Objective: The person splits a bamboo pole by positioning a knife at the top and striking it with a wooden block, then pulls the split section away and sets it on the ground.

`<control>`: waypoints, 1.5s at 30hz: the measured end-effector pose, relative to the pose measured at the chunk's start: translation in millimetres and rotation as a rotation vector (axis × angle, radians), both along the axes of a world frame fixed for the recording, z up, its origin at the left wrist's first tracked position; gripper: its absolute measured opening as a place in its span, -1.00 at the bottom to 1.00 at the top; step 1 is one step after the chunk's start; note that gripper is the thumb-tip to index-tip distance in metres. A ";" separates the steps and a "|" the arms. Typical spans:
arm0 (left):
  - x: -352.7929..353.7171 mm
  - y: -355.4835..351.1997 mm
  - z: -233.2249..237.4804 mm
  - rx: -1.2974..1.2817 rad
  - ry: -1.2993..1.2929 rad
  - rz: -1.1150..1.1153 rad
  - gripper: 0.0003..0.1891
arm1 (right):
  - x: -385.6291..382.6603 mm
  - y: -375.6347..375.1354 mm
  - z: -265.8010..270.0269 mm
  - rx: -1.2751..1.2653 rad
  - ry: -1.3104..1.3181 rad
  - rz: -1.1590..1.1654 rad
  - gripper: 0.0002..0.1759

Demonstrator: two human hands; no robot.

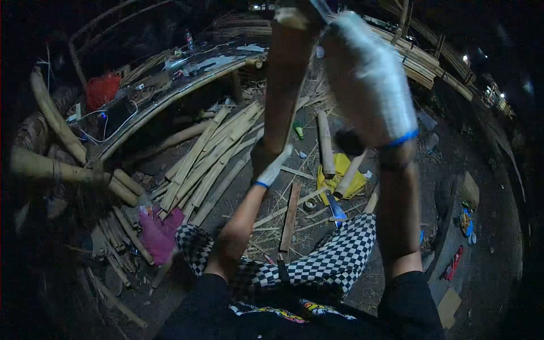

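My left hand (274,169), in a white glove with a blue cuff, grips the lower end of a broad brown bamboo piece (281,85). The piece stands nearly upright in front of me, its pale top end close to the upper edge of the view. Raised beside that top is my right hand (374,79), in a matching glove and smeared by motion. Its fingers look closed; a thin grey strip (322,7) shows just past them, too cut off to name. Below, between my checkered trouser legs, lies a flat brown strip (290,218) of wood or bamboo.
Split bamboo strips (212,153) are heaped to the left, near a pink bag (161,233). Ahead are a yellow bag (358,182), bamboo lengths (325,141) and a shiny blade-like piece (336,209). A bamboo-edged platform (170,102) curves along the left, with a red bag (103,90).
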State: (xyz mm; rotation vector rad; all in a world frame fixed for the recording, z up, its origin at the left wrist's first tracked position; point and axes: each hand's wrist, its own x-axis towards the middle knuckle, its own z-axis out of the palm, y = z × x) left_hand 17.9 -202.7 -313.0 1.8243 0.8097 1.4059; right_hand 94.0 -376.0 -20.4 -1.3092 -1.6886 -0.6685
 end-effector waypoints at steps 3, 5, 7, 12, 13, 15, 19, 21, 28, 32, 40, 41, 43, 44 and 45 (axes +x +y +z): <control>-14.0 -60.6 140.8 0.199 -0.111 0.034 -0.45 | -1.4 -7.1 36.1 0.041 -0.039 -0.080 -0.83; -7.4 -50.6 175.2 0.425 -0.150 0.028 -0.47 | -6.6 -5.4 46.9 -0.003 0.016 -0.124 -0.82; 2.3 -43.8 169.4 0.387 -0.152 0.050 -0.47 | -7.2 7.5 45.0 -0.037 0.046 -0.145 -0.81; 6.1 -39.2 -17.7 -0.409 0.198 0.034 -0.51 | 29.6 78.0 -22.2 -0.099 0.001 -0.354 -0.70; 7.5 -23.9 -72.1 -0.465 0.065 -0.134 -0.54 | 35.4 68.5 -11.0 -0.158 -0.001 -0.274 -0.69; -7.8 -48.5 -50.5 -0.416 0.252 -0.014 -0.51 | 24.1 57.6 -12.6 -0.180 0.058 -0.361 -0.77; -2.4 -18.5 9.1 -0.424 0.661 -0.193 -0.30 | -6.8 38.8 -18.9 -0.233 0.105 -0.336 -0.77; -4.1 4.2 20.8 -0.326 0.503 -0.274 -0.31 | -9.6 42.3 -27.6 -0.161 0.095 -0.358 -0.77; 12.3 18.8 9.0 0.023 0.194 -0.053 -0.23 | -12.3 40.1 -47.6 -0.058 0.300 -0.341 -0.79; 12.7 4.2 10.2 -0.105 0.144 -0.050 -0.22 | -9.7 23.7 -38.2 -0.125 0.285 -0.371 -0.80; 16.6 7.4 -1.0 -0.147 0.033 -0.194 -0.30 | 5.7 6.5 -37.3 -0.155 0.173 -0.254 -0.78; 16.7 7.8 2.2 -0.146 0.029 -0.194 -0.30 | 3.4 5.7 -36.1 -0.173 0.186 -0.267 -0.78; 14.8 6.6 2.3 -0.060 0.094 -0.143 -0.32 | 3.7 7.8 -36.4 -0.218 0.213 -0.271 -0.77; 13.2 5.8 2.2 -0.061 0.097 -0.143 -0.32 | 1.9 7.7 -36.9 -0.219 0.215 -0.272 -0.77; 8.8 -3.3 15.3 -0.068 0.232 -0.107 -0.35 | -1.0 7.9 -36.7 -0.224 0.222 -0.290 -0.77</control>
